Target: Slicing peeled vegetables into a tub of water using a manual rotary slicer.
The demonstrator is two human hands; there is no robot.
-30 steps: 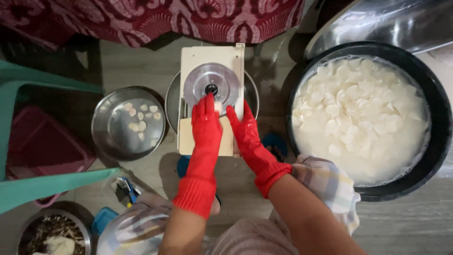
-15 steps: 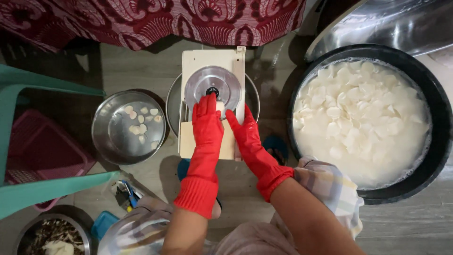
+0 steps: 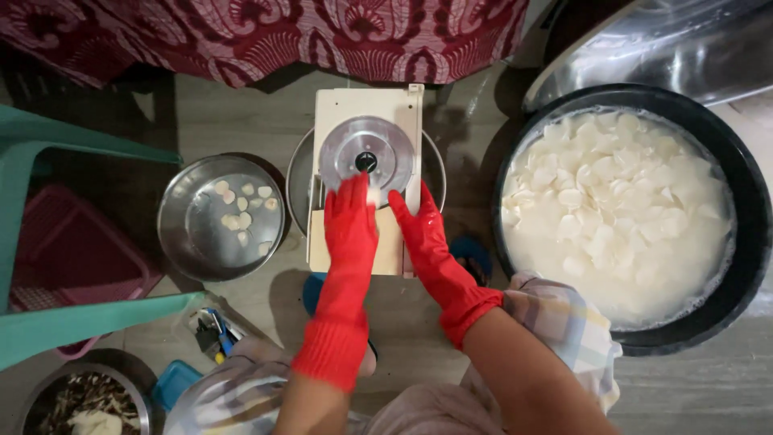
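View from above onto a floor workspace; a cream slicer (image 3: 366,145) with a round metal blade disc (image 3: 366,155) sits in the middle, over a steel basin. Both hands wear red rubber gloves; the left hand (image 3: 351,216) lies flat on the slicer's board, fingers pressed together and pointing far, towards the disc. A small pale piece (image 3: 374,196) shows just right of those fingertips, touching the disc's near edge; whether the fingers pinch it or only press it cannot be told. The right hand (image 3: 419,228) rests on the board's right edge, fingers together, thumb apart. The piece is likely light, wet and slippery, best held from its near end, away from the blade. Left: a steel bowl (image 3: 221,217) with a few slices; right: a black tub (image 3: 745,234) of white slices in cloudy water.
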